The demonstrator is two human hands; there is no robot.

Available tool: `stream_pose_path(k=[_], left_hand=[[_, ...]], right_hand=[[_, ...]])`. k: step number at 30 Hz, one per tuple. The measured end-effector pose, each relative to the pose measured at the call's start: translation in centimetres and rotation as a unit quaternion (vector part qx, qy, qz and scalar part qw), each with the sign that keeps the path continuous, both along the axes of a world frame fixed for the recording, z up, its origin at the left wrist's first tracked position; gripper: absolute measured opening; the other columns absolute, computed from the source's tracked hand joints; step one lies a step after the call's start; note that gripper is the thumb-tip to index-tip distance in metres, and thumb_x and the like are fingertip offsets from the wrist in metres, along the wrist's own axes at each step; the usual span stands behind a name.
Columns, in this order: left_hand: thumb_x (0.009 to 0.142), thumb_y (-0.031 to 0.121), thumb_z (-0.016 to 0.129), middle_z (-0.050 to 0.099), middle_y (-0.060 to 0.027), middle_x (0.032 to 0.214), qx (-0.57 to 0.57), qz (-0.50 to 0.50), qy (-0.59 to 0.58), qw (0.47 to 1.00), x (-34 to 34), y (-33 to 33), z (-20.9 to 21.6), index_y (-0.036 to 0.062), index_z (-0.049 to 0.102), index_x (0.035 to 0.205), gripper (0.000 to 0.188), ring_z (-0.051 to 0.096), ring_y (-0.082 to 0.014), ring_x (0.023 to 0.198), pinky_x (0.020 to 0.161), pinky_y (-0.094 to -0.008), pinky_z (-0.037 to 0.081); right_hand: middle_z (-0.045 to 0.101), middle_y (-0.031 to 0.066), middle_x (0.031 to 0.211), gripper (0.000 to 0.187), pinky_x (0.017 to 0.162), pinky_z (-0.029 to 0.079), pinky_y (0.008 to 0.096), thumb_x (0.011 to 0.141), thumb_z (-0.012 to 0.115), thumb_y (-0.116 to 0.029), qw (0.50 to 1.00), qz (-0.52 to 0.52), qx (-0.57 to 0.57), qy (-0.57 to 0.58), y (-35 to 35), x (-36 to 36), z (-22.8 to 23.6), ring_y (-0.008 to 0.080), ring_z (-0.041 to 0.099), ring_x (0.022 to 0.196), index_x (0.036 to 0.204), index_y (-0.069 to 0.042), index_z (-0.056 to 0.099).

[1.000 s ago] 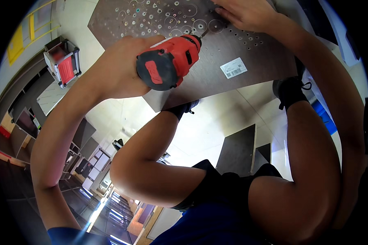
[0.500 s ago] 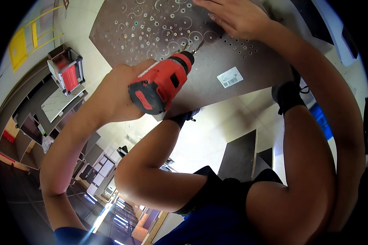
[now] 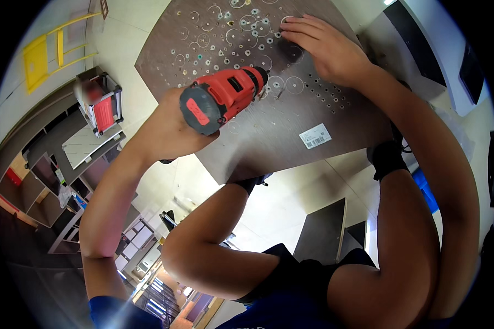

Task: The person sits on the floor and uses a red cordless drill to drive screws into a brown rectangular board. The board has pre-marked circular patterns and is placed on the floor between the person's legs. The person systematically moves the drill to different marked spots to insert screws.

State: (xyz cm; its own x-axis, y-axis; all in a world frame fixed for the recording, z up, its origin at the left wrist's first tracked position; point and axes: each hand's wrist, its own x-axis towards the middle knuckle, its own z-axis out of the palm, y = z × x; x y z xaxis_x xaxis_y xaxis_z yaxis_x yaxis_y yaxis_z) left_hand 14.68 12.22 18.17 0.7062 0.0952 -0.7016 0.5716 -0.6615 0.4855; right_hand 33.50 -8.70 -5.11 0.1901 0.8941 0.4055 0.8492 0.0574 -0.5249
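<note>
Across the far middle of the scene lies the broad brown wood-grain panel (image 3: 280,131), pocked with small holes and scribed rings. Left hand (image 3: 174,126) closes around the grip of the red-and-black power drill (image 3: 225,98), which sits over the panel's left half, black chuck (image 3: 262,74) directed far and right. Right hand (image 3: 337,59) is spread flat, fingers extended and holding nothing; firm contact with the panel cannot be told.

Change: over the last half second the drill's chuck shifts farther from the white printed label (image 3: 315,136), toward the ringed holes; the right hand also moves slightly farther off. Reading: the working spot appears to have shifted, with the drill still in use at the panel. Whether the bit touches wood cannot be told.

Count: drill, 1; panel, 1; label, 1; hands, 2; dark flat boards (image 3: 324,227) on the near floor (image 3: 269,214), 2 visible; red-fronted cart (image 3: 104,115) at left, 1; yellow frame (image 3: 37,60) at far left, 1. Holes and rings: many, too small and crowded for a reliable count.
</note>
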Motion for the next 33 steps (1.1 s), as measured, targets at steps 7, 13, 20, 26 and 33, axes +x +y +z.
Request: stream_pose_path(k=[7, 13, 20, 26, 33], left_hand=[[0.072, 0.004, 0.073, 0.063, -0.0112, 0.084, 0.012, 0.007, 0.014, 1.0, -0.3, 0.1, -1.0, 0.0012, 0.062, 0.103, 0.033, 0.056, -0.0234, 0.074, 0.076, -0.0349, 0.053], [0.072, 0.003, 0.072, 0.062, -0.0115, 0.079, 0.009, 0.013, 0.009, 1.0, -0.5, 0.4, -1.0, 0.0005, 0.062, 0.101, 0.03, 0.054, -0.023, 0.069, 0.073, -0.0346, 0.053], [0.072, 0.003, 0.072, 0.061, -0.0107, 0.077, 0.001, 0.011, 0.015, 1.0, -0.8, 0.4, -1.1, 0.0007, 0.061, 0.099, 0.029, 0.052, -0.022, 0.067, 0.071, -0.0338, 0.052], [0.074, 0.003, 0.072, 0.061, -0.0098, 0.08, 0.008, 0.003, 0.014, 1.0, -0.9, 0.5, -1.1, 0.0007, 0.061, 0.102, 0.031, 0.055, -0.0188, 0.069, 0.072, -0.0333, 0.053], [0.078, 0.007, 0.07, 0.064, -0.0103, 0.085, 0.013, 0.076, 0.1, 0.992, 0.4, 0.7, -0.8, 0.0009, 0.062, 0.107, 0.03, 0.066, -0.0213, 0.078, 0.075, -0.0366, 0.055]], right_hand=[[0.055, 0.0149, 0.15, 0.061, 0.126, 0.033, 0.0469, 0.075, 0.054, 0.011, 1.0, -0.002, -0.023, -0.004, 0.1, -0.4, 1.1, 0.0322, 0.044, 0.147, 0.134, 0.003, 0.06], [0.054, 0.015, 0.15, 0.057, 0.126, 0.033, 0.0465, 0.076, 0.056, 0.009, 1.0, -0.009, -0.027, -0.012, 0.2, -0.6, 1.1, 0.0326, 0.044, 0.146, 0.132, 0.003, 0.062], [0.054, 0.0144, 0.15, 0.05, 0.126, 0.033, 0.0462, 0.08, 0.06, 0.005, 0.999, -0.011, -0.036, -0.016, 0.1, -0.7, 1.4, 0.0317, 0.045, 0.146, 0.13, 0.003, 0.063], [0.052, 0.014, 0.152, 0.053, 0.125, 0.033, 0.0455, 0.081, 0.061, 0.003, 0.999, -0.009, -0.035, -0.032, 0.1, -0.8, 1.2, 0.0317, 0.044, 0.146, 0.134, 0.002, 0.06], [0.057, 0.0288, 0.141, 0.067, 0.115, 0.043, 0.0451, 0.092, 0.072, -0.025, 0.957, -0.265, -0.073, 0.088, -0.7, 1.9, 3.4, 0.0425, 0.053, 0.136, 0.146, 0.005, 0.047]])
